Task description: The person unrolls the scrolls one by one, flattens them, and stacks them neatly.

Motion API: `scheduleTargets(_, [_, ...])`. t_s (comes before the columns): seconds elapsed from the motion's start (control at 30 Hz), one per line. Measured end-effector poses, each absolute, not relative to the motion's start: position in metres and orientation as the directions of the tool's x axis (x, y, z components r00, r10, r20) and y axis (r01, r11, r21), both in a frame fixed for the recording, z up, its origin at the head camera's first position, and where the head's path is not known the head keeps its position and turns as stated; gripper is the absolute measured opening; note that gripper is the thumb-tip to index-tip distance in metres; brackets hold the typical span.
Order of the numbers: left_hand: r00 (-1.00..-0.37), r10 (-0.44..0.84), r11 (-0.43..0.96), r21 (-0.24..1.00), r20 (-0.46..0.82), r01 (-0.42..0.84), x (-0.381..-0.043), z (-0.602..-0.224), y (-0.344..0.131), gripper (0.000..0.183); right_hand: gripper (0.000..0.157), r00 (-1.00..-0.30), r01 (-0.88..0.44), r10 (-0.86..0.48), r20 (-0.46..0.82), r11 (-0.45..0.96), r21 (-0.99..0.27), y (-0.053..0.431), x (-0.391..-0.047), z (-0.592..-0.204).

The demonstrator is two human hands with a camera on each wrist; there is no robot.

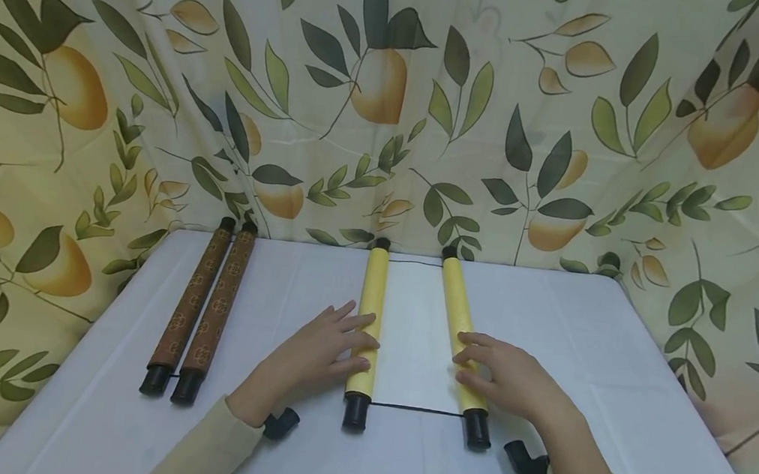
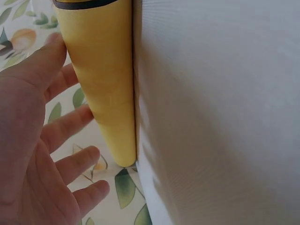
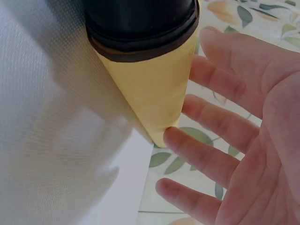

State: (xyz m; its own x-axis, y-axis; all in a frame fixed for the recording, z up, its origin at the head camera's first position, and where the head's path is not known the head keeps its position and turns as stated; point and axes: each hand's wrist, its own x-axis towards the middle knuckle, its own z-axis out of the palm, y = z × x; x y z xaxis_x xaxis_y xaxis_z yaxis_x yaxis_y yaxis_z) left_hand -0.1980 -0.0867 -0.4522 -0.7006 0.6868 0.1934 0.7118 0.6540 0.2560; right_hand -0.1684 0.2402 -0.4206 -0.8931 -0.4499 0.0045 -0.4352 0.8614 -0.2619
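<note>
Left hand and right hand, spread, gripping nothing, touched the yellow scroll, seemingly part-unrolled; brown scroll, nine o'clock, looked unopened.

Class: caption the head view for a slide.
Left hand and right hand each touch a yellow rod, with two brown patterned rods at left.

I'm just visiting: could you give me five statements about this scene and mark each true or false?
1. The left hand is at a yellow rod. True.
2. The right hand is holding a brown rod. False: the right hand is at the other yellow rod.
3. Two brown rods lie side by side. True.
4. The brown rods lie between the yellow ones. False: they lie left of both.
5. The yellow rods have black ends. True.
</note>
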Motion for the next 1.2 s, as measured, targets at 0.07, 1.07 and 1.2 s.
scheduleTargets(0.07, [-0.702, 0.685, 0.656, 0.254, 0.194, 0.71, -0.198, -0.452, -0.087, 0.039, 0.025, -0.895, -0.429, -0.445, -0.001, 0.864, -0.264, 0.24, -0.168, -0.421])
scheduleTargets(1.07, [-0.73, 0.651, 0.674, 0.284, 0.207, 0.682, -0.208, -0.453, -0.099, 0.034, 0.021, -0.898, -0.432, -0.438, 0.04, 0.862, -0.266, 0.252, -0.171, -0.42])
scheduleTargets(1.2, [-0.73, 0.648, 0.673, 0.287, 0.218, 0.682, -0.207, -0.453, -0.102, 0.037, 0.022, -0.904, -0.418, -0.427, 0.03, 0.864, -0.282, 0.254, -0.17, -0.422])
